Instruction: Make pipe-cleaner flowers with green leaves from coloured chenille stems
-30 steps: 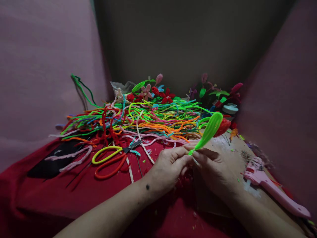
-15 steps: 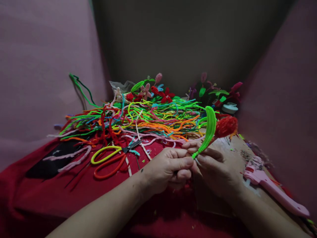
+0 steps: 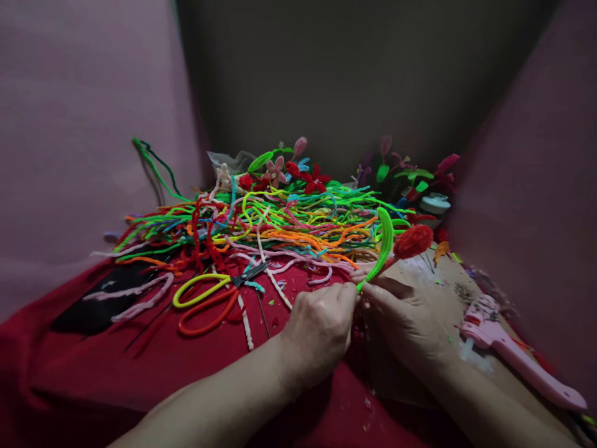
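My left hand (image 3: pixel 317 326) is closed with its knuckles up, pinching the lower tip of a bright green fuzzy leaf (image 3: pixel 385 239). From the right, my right hand (image 3: pixel 401 314) meets it, fingers pressed round the leaf's base and the stem of a red fuzzy bud (image 3: pixel 413 241). The leaf curves upward just left of the bud. Fingers hide the spot where leaf and stem come together.
Scissors (image 3: pixel 208 291) with yellow and red handles lie left of my hands. Behind spreads a pile of colored pipe cleaners (image 3: pixel 298 218) with fuzzy flowers. A pink glue gun (image 3: pixel 517 358) rests on a board at the right.
My left hand has rolled over so its knuckles face up, still at the leaf's base. The leaf and red bud have shifted slightly left, and the bud has turned a little.
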Tool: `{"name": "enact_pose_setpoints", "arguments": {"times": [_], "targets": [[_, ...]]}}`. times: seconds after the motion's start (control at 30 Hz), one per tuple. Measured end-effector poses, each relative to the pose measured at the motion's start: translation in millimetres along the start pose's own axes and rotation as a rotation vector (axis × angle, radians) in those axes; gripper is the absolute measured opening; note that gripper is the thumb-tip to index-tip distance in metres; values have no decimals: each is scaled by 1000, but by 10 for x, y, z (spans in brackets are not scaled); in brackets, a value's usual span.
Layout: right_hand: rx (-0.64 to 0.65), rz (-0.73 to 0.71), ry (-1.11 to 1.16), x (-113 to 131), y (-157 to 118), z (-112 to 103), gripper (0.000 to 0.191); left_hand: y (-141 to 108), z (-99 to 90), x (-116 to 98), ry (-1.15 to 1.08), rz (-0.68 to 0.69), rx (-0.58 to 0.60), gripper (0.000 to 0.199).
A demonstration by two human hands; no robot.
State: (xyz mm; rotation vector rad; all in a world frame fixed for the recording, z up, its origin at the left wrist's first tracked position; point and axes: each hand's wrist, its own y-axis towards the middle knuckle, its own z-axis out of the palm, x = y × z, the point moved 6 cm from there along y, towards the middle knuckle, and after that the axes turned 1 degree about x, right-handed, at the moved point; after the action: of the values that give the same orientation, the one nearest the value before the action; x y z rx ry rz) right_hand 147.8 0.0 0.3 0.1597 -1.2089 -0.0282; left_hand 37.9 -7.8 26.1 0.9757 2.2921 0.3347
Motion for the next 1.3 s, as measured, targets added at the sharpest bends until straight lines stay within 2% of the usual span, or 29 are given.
{"name": "enact_pose_setpoints", "arguments": {"times": [0.07,0.17,0.33,0.5,0.7,0.9,1.1,1.2,1.3], "targets": [[19,3,12,-1,-1,14,25,10,-25,35,-96,-16,-15,26],[59,39,32,-10,-4,37,24,51,-86,120,-395,-174,-33,22],[68,53,65,10,1,56,22,89,-45,120,-920,-408,90,25],[113,66,63,51,8,103,25,72,33,112,-1191,-533,167,24],[115,96,91,70,11,107,24,35,109,123,-1371,-593,238,20],[88,96,109,16,13,31,22,25,131,84,-1532,-540,302,20],[136,52,76,35,14,52,15,-2,168,59,-1677,-511,463,19],[122,45,88,50,14,68,12,7,162,42,-1661,-526,484,18],[85,73,128,17,24,75,14,15,156,59,-1467,-556,400,20]]}}
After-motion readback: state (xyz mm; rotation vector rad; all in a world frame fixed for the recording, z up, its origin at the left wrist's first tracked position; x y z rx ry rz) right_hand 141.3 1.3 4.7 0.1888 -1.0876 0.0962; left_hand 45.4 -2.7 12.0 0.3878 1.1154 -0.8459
